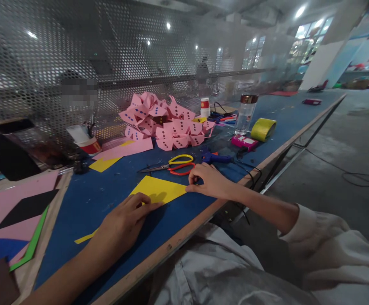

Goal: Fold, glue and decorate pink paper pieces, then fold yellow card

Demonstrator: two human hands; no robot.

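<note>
A yellow paper sheet (pixel 159 189) lies on the blue tabletop (pixel 85 203) near its front edge. My left hand (pixel 124 222) rests on the sheet's near left part, its fingers bent and pressed together on the paper. My right hand (pixel 208 182) pinches the sheet's right corner between thumb and fingers. Just beyond the sheet lie scissors (pixel 180 165) with yellow and red handles. A blue glue gun (pixel 216 157) is behind my right hand. A thin yellow strip (pixel 85 237) sticks out beyond my left wrist.
Folded pink paper pieces (pixel 168 123) are piled near the perforated metal screen (pixel 117 51). Farther right are a glass bottle (pixel 246 116), yellow tape roll (pixel 263 129) and pink box (pixel 244 142). A paper cup (pixel 90 146) and coloured sheets (pixel 32 207) are at left.
</note>
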